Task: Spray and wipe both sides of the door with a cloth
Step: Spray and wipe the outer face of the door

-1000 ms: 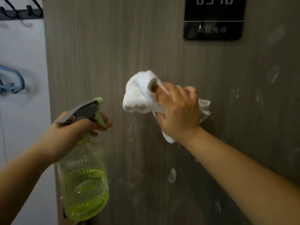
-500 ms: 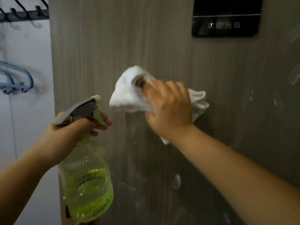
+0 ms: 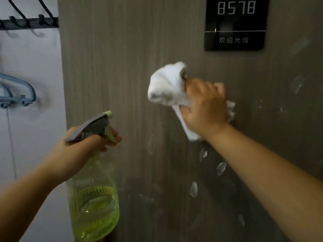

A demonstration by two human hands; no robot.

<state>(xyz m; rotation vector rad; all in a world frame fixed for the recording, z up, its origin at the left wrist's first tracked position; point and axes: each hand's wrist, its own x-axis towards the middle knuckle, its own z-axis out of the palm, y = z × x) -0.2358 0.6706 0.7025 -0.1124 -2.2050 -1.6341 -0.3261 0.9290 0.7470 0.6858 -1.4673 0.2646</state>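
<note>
From the head camera, the grey wood-grain door (image 3: 122, 67) fills most of the frame. The right hand (image 3: 207, 105) presses a bunched white cloth (image 3: 166, 84) flat against the door, fingers curled into the fabric; part of the cloth bulges out to the left of the knuckles and a corner hangs below the wrist. The cloth sits just below and to the left of a black room-number plate (image 3: 236, 23) reading 8578. Pale smears and wet streaks (image 3: 221, 168) show on the door surface below the right forearm and off to the right of the hand.

The left hand (image 3: 83, 145) grips the neck of a spray bottle (image 3: 94, 203), fingers wrapped under the grey trigger head (image 3: 95, 126), whose pale green nozzle points toward the door. The clear green bottle hangs upright beside the door's left edge and holds yellow-green liquid in its lower half.

On the white wall at left are a dark hook rail (image 3: 29, 23) and a blue hanger (image 3: 19, 93)
</note>
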